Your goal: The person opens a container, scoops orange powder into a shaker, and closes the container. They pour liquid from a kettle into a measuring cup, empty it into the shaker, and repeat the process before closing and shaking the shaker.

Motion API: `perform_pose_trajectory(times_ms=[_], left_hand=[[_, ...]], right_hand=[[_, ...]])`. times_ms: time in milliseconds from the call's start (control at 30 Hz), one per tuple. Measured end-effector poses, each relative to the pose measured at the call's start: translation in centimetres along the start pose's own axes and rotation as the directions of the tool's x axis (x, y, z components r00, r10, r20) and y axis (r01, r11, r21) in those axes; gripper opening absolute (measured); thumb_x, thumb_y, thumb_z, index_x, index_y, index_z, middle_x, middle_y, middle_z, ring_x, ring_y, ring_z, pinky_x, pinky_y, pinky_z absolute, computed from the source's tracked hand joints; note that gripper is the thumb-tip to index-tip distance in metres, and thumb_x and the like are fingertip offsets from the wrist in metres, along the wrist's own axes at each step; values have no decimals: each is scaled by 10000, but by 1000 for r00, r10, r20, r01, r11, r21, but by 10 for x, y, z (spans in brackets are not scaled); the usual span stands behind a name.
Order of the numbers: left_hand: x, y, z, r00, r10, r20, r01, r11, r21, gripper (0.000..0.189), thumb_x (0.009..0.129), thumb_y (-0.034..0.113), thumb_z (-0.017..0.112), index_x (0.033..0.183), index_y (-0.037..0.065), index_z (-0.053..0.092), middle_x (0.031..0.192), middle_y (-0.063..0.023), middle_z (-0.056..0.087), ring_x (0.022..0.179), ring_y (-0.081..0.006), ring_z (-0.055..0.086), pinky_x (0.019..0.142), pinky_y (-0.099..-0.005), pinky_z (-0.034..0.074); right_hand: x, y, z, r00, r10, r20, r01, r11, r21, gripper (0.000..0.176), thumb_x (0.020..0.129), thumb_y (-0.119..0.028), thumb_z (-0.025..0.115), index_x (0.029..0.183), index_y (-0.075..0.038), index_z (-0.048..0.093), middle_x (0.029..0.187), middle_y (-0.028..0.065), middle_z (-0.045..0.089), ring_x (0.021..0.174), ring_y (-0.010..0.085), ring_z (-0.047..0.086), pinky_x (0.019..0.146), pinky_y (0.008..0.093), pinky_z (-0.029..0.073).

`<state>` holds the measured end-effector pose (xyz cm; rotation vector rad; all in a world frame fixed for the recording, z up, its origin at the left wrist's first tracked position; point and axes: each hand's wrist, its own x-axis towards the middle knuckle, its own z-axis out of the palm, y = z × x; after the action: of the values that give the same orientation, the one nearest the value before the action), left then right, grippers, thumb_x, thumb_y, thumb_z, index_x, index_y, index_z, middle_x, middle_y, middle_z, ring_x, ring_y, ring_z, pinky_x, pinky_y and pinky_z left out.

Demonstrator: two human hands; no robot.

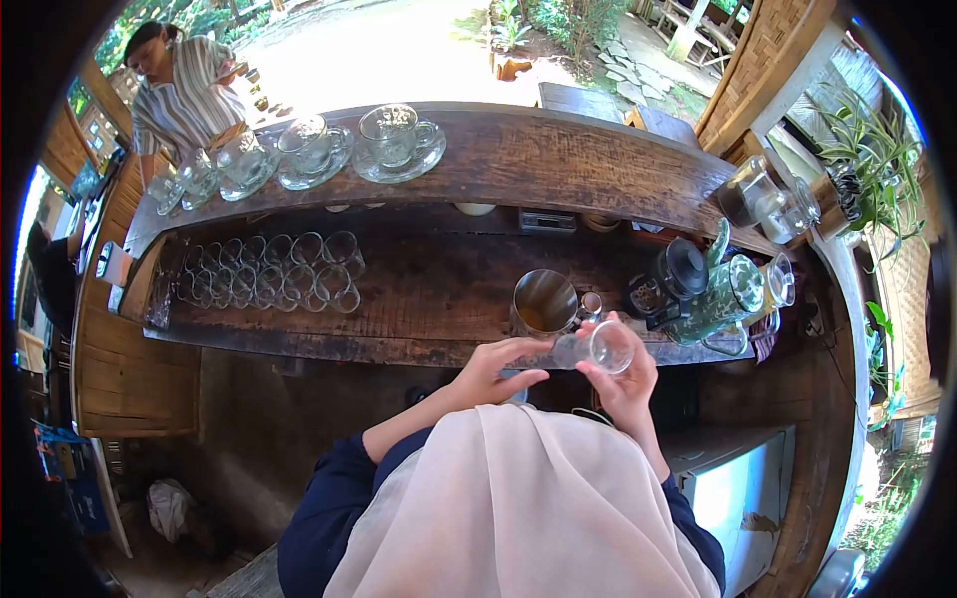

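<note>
small glass [583, 351] held sideways, just in front of lower shelf [419, 344] edge. left hand [495, 371] pinching base end, right hand [626, 384] wrapped round mouth end, both clamped on it, hands near each other but apart. metal cup [543, 302] on shelf just behind glass. rows of empty glasses [269, 271] well to left on same shelf. glass teapot [733, 289] to right. cups on saucers [399, 138] along upper counter [558, 149]. another person [179, 90] standing beyond counter, far left.
</note>
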<state>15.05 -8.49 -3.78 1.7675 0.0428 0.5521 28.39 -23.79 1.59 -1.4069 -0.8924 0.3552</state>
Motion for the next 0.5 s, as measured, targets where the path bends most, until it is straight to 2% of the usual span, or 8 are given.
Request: perform_pose_trajectory(times_ms=[33, 67, 133, 200, 233, 367, 433, 500], left_hand=[[-6, -8, -4, 1000, 0, -1, 0, 1000, -3, 366, 805, 138, 723, 1136, 48, 596, 1067, -141, 650, 949, -260, 647, 830, -334, 506], [-14, -22, -8, 999, -45, -24, 46, 999, 24, 373, 794, 153, 736, 1114, 37, 583, 1047, -146, 631, 933, -249, 632, 813, -321, 497], [-16, -39, -9, 995, -91, -48, 93, 994, 50, 385, 782, 169, 749, 1091, 27, 569, 1027, -151, 611, 917, -238, 617, 797, -309, 489], [-14, -53, -4, 940, -34, -339, 114, 969, 219, 495, 744, 211, 780, 1108, 21, 503, 1069, -159, 543, 970, -216, 558, 801, -297, 455], [-11, -58, -3, 941, -55, -333, 144, 958, 249, 714, 697, 292, 813, 1220, 11, 417, 1191, -183, 483, 1106, -268, 501, 915, -342, 423], [2, -68, 7, 944, -23, -328, 134, 938, 321, 867, 663, 268, 845, 1323, 17, 343, 1279, -182, 421, 1194, -268, 445, 979, -363, 390], [6, -73, 12, 952, -80, -294, 181, 925, 335, 987, 672, 417, 805, 1385, -12, 274, 1357, -232, 401, 1223, -370, 436, 1032, -438, 353], [9, -76, 13, 956, -127, -265, 220, 907, 359, 987, 677, 423, 799, 1390, -13, 275, 1361, -235, 409, 1223, -374, 442, 1028, -445, 354]], right_hand=[[7, 4, -8, 989, -144, 43, 149, 977, -153, 538, 723, -54, 762, 1193, 52, 524, 995, 134, 687, 996, 228, 652, 1078, 456, 298], [12, 9, -15, 989, -144, 43, 149, 977, -156, 538, 723, -54, 762, 1193, 52, 524, 995, 134, 687, 996, 228, 652, 1078, 456, 298], [21, 17, -25, 940, -331, 76, 334, 856, -394, 486, 724, -52, 749, 1160, 44, 556, 987, 132, 689, 992, 239, 657, 1078, 466, 291], [30, 19, -28, 937, -343, 64, 334, 827, -453, 476, 716, -57, 745, 1156, 9, 575, 997, 123, 685, 985, 248, 656, 1077, 478, 280], [35, 20, -30, 933, -348, 88, 340, 780, -525, 480, 709, -57, 746, 1158, -15, 582, 1009, 117, 681, 982, 248, 652, 1078, 487, 269], [52, 28, -35, 923, -346, 168, 367, 663, -652, 494, 684, -62, 747, 1156, -75, 602, 1069, 86, 657, 992, 239, 622, 1064, 507, 262], [61, 28, -34, 908, -351, 227, 404, 600, -691, 496, 676, -61, 736, 1154, -88, 605, 1089, 70, 644, 1004, 227, 607, 1045, 514, 285], [69, 28, -34, 903, -343, 259, 423, 600, -680, 493, 676, -63, 734, 1151, -92, 607, 1083, 66, 646, 1001, 224, 608, 1044, 518, 285]])
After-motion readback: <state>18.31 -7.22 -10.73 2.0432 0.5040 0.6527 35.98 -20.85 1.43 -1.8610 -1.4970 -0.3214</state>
